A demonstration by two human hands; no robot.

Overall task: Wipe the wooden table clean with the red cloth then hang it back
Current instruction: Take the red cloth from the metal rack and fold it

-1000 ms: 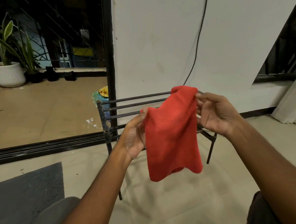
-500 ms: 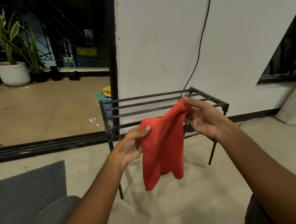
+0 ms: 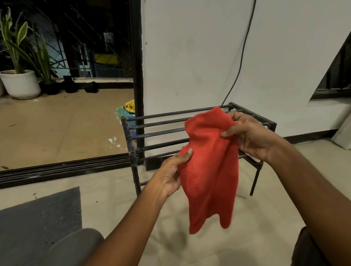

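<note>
Both still pinch red cloth (image 3: 211, 171), L hand (image 3: 170, 174) low, R hand (image 3: 252, 137) higher by rack (image 3: 159, 124).

Warm indoor light falls evenly, bright on the white wall (image 3: 196, 49) beyond the fingers (image 3: 229, 132); left of them the balcony (image 3: 47, 128) is dimmer, black night behind it. A soft shadow smudges the floor tiles (image 3: 177, 241) below the fingers. Straight lines bow toward the edges; fine detail is slightly soft.
</note>
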